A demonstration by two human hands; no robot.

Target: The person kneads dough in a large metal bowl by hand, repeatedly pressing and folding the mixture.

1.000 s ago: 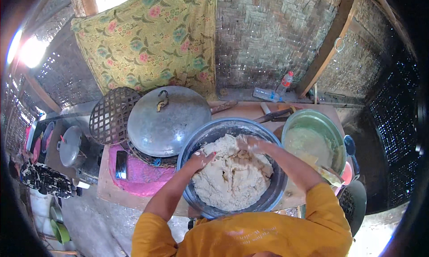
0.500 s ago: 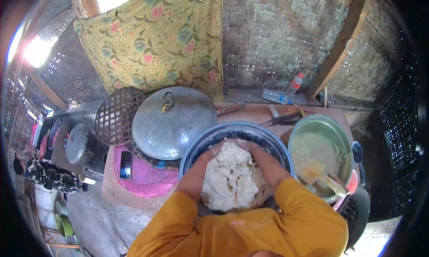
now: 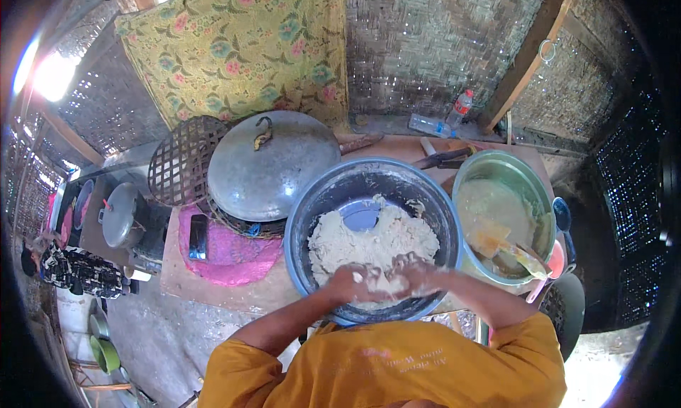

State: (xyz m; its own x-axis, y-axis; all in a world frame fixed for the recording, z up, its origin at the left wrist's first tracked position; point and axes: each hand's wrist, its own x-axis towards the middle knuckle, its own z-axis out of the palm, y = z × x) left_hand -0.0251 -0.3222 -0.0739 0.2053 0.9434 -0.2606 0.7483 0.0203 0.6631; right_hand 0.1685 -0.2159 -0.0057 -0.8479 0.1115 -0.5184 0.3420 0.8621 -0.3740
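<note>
A wide blue basin (image 3: 299, 195) holds a crumbly mass of pale, floury dough (image 3: 376, 239). Part of the basin's bare bottom shows past the dough on the far side. At the near side, my left hand (image 3: 355, 282) is closed with curled fingers on some of this dough. My right hand (image 3: 417, 275) faces it from close by, its floury fingers bent round dough too. Between the two hands a pale clump shows, and the fingertips are partly buried or coated.
Right of the basin stands a green tub (image 3: 464, 177) of cloudy liquid with a spatula (image 3: 521, 259). At left are a large metal lid (image 3: 277, 170), a woven basket (image 3: 186, 160) and a phone (image 3: 198, 238) on pink cloth (image 3: 241, 255). Plastic bottles (image 3: 460, 109) lie behind.
Both hands have come from the far side of the dough to its near side. The dough now lies farther back and looser, and some basin bottom shows.
</note>
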